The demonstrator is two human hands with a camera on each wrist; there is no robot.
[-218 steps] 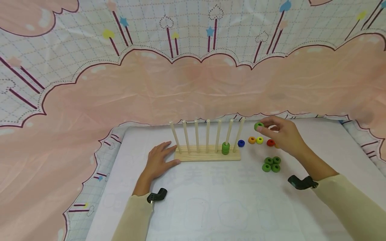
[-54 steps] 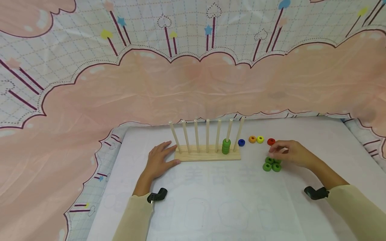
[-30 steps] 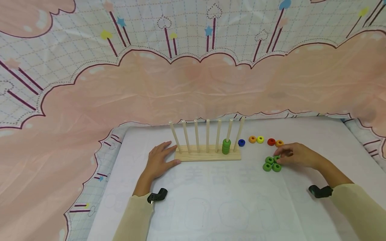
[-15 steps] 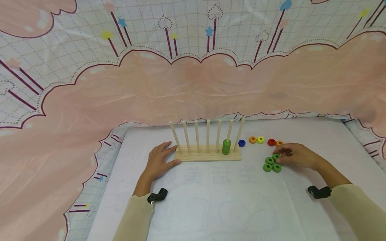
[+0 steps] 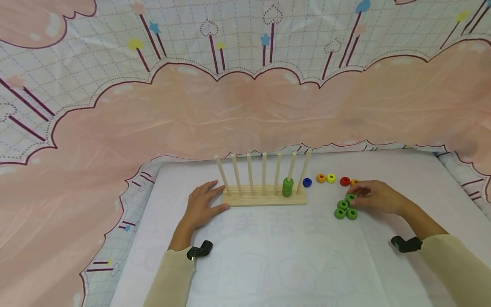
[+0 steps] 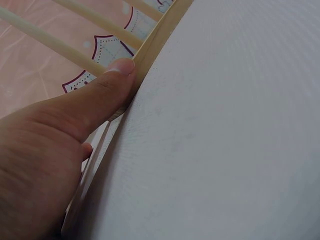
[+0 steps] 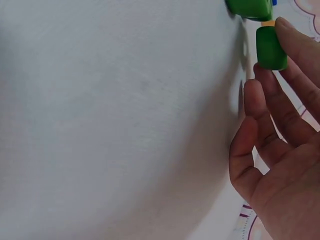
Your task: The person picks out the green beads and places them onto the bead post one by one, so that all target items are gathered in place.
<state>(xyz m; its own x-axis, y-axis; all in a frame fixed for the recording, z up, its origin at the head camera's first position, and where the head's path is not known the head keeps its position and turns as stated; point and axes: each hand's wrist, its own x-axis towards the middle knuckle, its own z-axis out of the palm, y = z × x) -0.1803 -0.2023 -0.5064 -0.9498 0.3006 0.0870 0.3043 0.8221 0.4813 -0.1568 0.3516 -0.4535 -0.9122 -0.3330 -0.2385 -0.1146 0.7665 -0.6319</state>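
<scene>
- Thumb and fingertips of the right hand point(image 5: 377, 197) are together, clamped on one green bead point(image 7: 271, 48), which we record at the far side of a small cluster.
- Three green beads point(image 5: 339, 213) lie grouped just beside it on the white tabletop point(image 5: 276, 264); we cannot tell whether the pinched bead touches its neighbour or clears the surface.
- Left hand point(image 5: 202, 204) lies at the left end of the wooden peg rack point(image 5: 264, 201), thumb and fingers apart; we see the thumb resting on the rack's near edge.
- Seven pegs point(image 5: 264, 170) rise from the rack; we note a stack of green beads point(image 5: 287, 187) on the sixth from the left.
- Near the rack's right end we find a blue bead point(image 5: 307, 182).
- Farther right we log an orange bead point(image 5: 321, 178) beside a yellow bead point(image 5: 331, 178), then a red bead point(image 5: 345, 181) next to a second orange bead point(image 5: 354, 182), partly hidden by the right hand.
- Behind the table we observe a printed cloth point(image 5: 268, 111).
</scene>
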